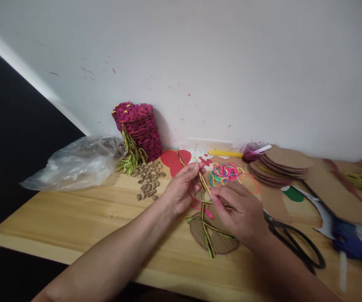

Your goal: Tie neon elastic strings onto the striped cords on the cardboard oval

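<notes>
Between my two hands runs a green-and-black cord [203, 181], pinched by the fingertips of each. My left hand [184, 186] grips its upper part, and a short end sticks up past the fingers over a red paper shape [175, 162]. My right hand [239, 209] pinches a thin strand a little lower and to the right. More cord pieces [204, 224] hang below and lie crossed over a round cardboard disc [214, 235] on the table. A bright pink loop of string [208, 213] shows beneath my hands.
A purple heart-shaped box [140, 134] with a green tassel [131, 153] stands at the wall, near shells [149, 180] and a plastic bag [77, 163]. Coloured string [226, 173], stacked discs [281, 163], black scissors [294, 239] and a blue glue gun [350, 239] lie rightward.
</notes>
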`<state>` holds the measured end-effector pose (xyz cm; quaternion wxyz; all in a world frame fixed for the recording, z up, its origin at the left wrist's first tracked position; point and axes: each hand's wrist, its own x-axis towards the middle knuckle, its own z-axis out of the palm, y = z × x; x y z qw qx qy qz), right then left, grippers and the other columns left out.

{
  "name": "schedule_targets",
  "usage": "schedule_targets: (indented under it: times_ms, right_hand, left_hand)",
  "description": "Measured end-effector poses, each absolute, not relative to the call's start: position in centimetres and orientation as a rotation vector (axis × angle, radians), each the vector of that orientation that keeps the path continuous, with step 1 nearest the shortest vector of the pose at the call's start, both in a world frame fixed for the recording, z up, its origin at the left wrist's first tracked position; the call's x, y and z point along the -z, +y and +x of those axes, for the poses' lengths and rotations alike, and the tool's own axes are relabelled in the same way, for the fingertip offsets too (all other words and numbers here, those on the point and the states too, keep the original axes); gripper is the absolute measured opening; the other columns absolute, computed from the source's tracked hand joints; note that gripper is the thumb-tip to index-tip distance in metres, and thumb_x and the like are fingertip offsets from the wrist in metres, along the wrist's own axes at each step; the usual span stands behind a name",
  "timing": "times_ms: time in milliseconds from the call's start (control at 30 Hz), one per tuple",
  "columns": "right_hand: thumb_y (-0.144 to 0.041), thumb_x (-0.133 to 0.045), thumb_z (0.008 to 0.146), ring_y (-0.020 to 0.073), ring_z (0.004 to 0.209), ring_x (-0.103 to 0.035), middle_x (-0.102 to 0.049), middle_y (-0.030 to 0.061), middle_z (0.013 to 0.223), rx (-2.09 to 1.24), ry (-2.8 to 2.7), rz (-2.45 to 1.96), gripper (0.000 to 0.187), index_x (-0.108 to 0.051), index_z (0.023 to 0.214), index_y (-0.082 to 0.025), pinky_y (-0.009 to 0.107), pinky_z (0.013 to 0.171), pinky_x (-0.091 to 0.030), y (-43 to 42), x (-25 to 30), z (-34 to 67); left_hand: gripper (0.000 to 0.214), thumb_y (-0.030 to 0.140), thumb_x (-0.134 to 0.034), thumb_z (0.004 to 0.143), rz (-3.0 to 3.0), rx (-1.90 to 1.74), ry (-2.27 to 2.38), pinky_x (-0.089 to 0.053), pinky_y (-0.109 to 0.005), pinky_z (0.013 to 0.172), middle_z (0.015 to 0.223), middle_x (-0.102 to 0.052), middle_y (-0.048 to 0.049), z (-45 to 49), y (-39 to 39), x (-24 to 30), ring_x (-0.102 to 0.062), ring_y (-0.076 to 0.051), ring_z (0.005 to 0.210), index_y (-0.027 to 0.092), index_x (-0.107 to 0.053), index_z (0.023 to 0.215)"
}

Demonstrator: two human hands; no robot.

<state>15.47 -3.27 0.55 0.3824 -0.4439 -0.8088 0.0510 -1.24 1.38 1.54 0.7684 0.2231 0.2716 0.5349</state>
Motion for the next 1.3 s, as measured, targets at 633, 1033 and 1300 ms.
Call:
schedule_targets:
  times_ms: [633,1033,1300]
  right_hand:
    - [-0.041,-0.064,0.086,0.021,0.083,-0.063,-0.07,0.0037,0.095,-0.999,-1.59,-1.25,0.021,-0.067,0.101,-0.027,0.034,0.072,-0.049,-2.5,-0.4,15.5]
    - [-0.043,-0.066,0.081,0.0138,0.062,-0.056,-0.063,-0.0003,0.068,-1.28,-1.467,-1.211,0.022,-0.067,0.076,-0.022,0.027,0.057,-0.043,-2.4,-0.7,14.9]
    - [-0.045,-0.066,0.081,0.0137,0.062,-0.057,-0.063,0.0001,0.07,-1.321,-1.421,-1.256,0.024,-0.067,0.082,-0.021,0.026,0.054,-0.04,-2.1,-0.3,15.0]
  left_hand:
    - [0.015,0.011,-0.048,0.095,0.428,-1.057,0.499,-0.055,-0.011,0.054,0.085,-0.069,-0.0058,-1.7,1.5,-1.6,-0.072,-0.012,0.075,0.012,-0.062,0.091]
    - [0.006,0.015,-0.065,0.087,0.487,-1.152,0.577,-0.044,-0.01,0.044,0.078,-0.064,-0.0013,-1.3,1.8,-0.9,-0.058,-0.004,0.056,0.011,-0.068,0.09]
    - [0.007,0.014,-0.066,0.086,0.495,-1.172,0.662,-0.041,-0.009,0.044,0.076,-0.067,-0.0021,-1.2,1.9,-0.9,-0.057,-0.003,0.055,0.012,-0.072,0.089]
